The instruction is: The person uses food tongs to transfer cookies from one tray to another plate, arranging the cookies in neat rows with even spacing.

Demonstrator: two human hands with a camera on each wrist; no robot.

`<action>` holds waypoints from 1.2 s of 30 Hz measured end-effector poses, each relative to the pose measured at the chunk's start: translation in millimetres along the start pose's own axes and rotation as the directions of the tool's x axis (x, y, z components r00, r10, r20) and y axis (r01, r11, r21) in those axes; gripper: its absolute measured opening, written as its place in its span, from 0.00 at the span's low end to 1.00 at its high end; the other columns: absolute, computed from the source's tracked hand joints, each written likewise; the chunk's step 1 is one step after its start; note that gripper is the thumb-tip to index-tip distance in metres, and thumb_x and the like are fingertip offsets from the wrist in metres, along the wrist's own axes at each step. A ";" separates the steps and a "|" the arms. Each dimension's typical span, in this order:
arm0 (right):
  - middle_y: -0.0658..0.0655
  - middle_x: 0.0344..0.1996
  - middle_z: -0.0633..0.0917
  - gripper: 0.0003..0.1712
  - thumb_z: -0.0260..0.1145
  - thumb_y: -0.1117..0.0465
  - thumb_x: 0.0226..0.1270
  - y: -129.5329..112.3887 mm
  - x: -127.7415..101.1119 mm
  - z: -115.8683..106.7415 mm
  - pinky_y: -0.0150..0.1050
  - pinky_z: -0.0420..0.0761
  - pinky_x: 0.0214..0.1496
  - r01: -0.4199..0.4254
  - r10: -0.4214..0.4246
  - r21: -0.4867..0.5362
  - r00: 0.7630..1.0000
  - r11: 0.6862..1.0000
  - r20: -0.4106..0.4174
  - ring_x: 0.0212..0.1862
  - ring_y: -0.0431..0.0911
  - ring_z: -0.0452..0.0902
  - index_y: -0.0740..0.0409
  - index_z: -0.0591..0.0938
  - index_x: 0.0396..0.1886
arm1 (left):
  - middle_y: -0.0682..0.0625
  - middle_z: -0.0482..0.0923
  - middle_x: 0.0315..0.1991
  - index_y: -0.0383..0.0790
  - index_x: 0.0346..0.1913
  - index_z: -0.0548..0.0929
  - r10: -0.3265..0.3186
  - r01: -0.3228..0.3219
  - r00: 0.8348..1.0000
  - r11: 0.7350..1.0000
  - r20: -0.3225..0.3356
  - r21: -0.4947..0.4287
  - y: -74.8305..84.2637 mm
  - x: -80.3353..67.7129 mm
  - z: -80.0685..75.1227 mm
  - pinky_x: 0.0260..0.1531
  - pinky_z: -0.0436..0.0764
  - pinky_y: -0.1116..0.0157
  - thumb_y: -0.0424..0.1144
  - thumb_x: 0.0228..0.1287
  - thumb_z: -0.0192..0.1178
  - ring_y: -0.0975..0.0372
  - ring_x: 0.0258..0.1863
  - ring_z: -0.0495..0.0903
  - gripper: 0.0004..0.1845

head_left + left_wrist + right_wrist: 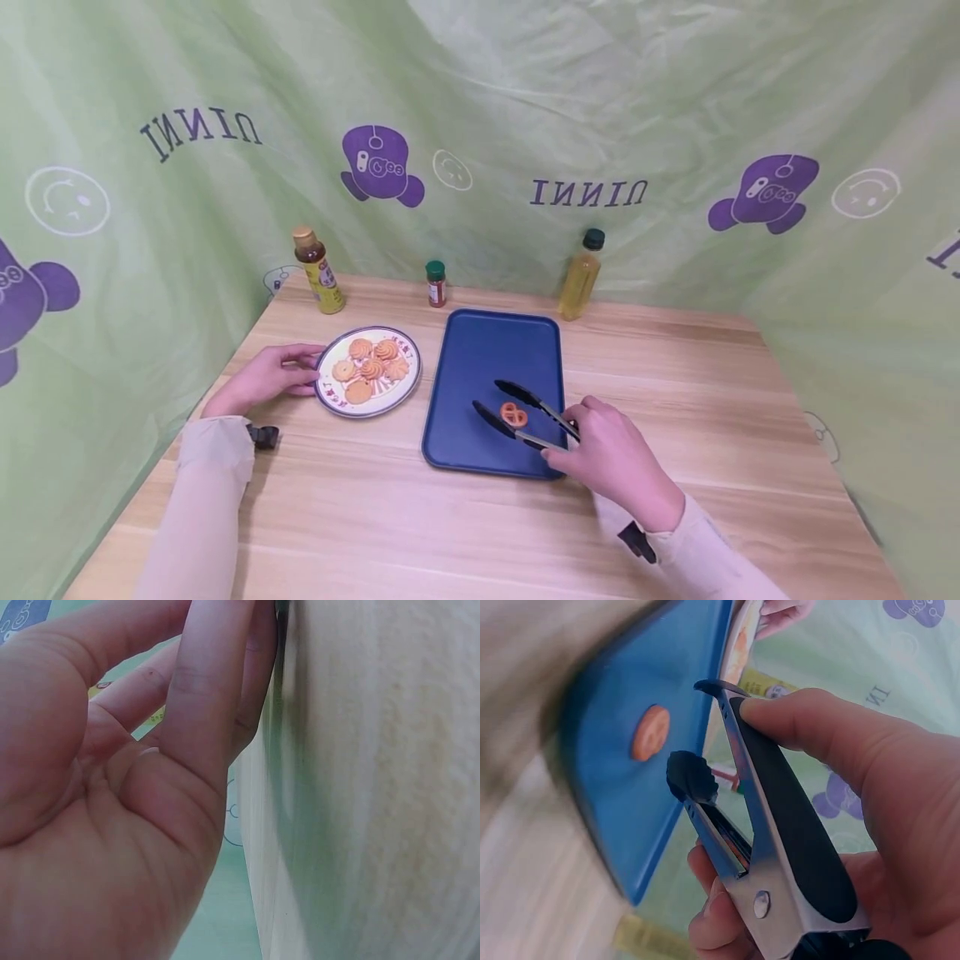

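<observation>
At the left, my left hand (273,377) holds the near-side rim of a round white plate (324,398) with a dark edge, which carries several swirled cookies (372,369). In the left wrist view its fingers (202,682) reach to the rim, close over the wood. My right hand (611,454) grips metal tongs (551,412) with black tips. The tongs are spread, held over the blue tray (468,350). A small pretzel (513,415) lies on the tray and appears between the tong arms in the head view; in the right wrist view the tips stand apart from it.
Along the back of the wooden table (360,508) stand a yellow-labelled bottle (321,275), a small green-capped spice jar (436,285) and a bottle of yellow oil (580,279). A green printed curtain (480,108) hangs behind and at both sides.
</observation>
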State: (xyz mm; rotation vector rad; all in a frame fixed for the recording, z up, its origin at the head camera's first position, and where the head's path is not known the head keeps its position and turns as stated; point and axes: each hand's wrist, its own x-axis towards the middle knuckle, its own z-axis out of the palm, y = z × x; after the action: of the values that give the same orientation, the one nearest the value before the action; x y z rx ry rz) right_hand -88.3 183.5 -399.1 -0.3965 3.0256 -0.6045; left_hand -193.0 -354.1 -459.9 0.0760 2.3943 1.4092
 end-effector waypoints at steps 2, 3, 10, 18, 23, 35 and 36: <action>0.52 0.33 0.82 0.28 0.86 0.49 0.56 4.6 -5.9 0.4 0.37 0.74 0.30 -0.008 0.008 0.003 1.000 1.000 -0.006 0.31 0.45 0.72 0.64 0.92 0.48 | 0.24 0.73 0.70 0.24 0.85 0.63 0.000 0.000 1.000 1.000 -0.005 0.005 -0.1 0.1 -1.0 0.54 0.97 0.64 0.29 0.83 0.62 0.63 0.49 0.91 0.35; 0.52 0.33 0.81 0.27 0.86 0.48 0.55 6.9 -8.9 0.6 0.37 0.74 0.31 -0.013 0.013 0.003 1.000 1.000 -0.009 0.31 0.45 0.72 0.63 0.92 0.48 | 0.24 0.73 0.70 0.24 0.85 0.64 0.001 -0.001 1.000 1.000 -0.006 0.006 0.0 0.2 -1.4 0.54 0.97 0.64 0.29 0.82 0.62 0.63 0.48 0.91 0.35; 0.50 0.31 0.79 0.28 0.88 0.46 0.51 20.2 -27.4 0.6 0.36 0.70 0.29 -0.030 0.029 -0.004 0.999 1.000 -0.044 0.30 0.44 0.70 0.60 0.92 0.45 | 0.25 0.74 0.69 0.25 0.85 0.63 -0.005 0.005 1.000 1.000 -0.001 0.000 -1.9 0.7 -2.3 0.54 0.97 0.64 0.29 0.83 0.63 0.64 0.48 0.91 0.35; 0.49 0.30 0.78 0.28 0.88 0.45 0.51 25.1 -43.5 3.3 0.37 0.72 0.30 -0.029 0.027 -0.041 0.997 0.999 -0.071 0.30 0.42 0.69 0.60 0.92 0.45 | 0.25 0.73 0.70 0.25 0.85 0.63 -0.005 0.005 1.000 1.000 -0.003 0.006 -4.3 1.7 -3.1 0.53 0.97 0.64 0.30 0.83 0.63 0.64 0.49 0.91 0.36; 0.48 0.29 0.76 0.26 0.88 0.47 0.50 26.1 -49.0 5.6 0.38 0.70 0.27 -0.047 0.041 -0.067 0.995 0.997 -0.091 0.29 0.43 0.69 0.58 0.91 0.43 | 0.25 0.73 0.70 0.25 0.85 0.63 -0.007 0.007 1.000 1.000 -0.004 -0.005 -5.5 3.0 -2.5 0.53 0.97 0.64 0.30 0.82 0.63 0.64 0.48 0.91 0.36; 0.46 0.28 0.76 0.25 0.88 0.45 0.49 26.5 -52.9 10.5 0.38 0.70 0.25 -0.017 0.007 -0.089 0.993 0.996 -0.118 0.27 0.42 0.68 0.54 0.90 0.39 | 0.24 0.74 0.69 0.24 0.85 0.63 0.003 -0.003 1.000 1.000 -0.003 0.001 -3.8 1.1 -1.8 0.53 0.97 0.64 0.30 0.83 0.63 0.64 0.48 0.92 0.36; 0.46 0.27 0.76 0.24 0.88 0.46 0.49 26.2 -52.9 10.4 0.38 0.70 0.25 -0.019 0.008 -0.090 0.993 0.996 -0.121 0.27 0.42 0.68 0.54 0.90 0.39 | 0.24 0.74 0.70 0.24 0.85 0.62 0.004 -0.004 1.000 1.000 -0.003 -0.002 -3.9 1.1 -1.8 0.53 0.97 0.64 0.30 0.83 0.63 0.64 0.48 0.92 0.36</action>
State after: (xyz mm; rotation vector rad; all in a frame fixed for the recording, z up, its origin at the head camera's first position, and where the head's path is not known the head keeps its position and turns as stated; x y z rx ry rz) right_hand -42.6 216.4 -419.8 -0.3552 3.1772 -0.5096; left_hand -194.1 -357.3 -462.8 0.0787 2.3960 1.4150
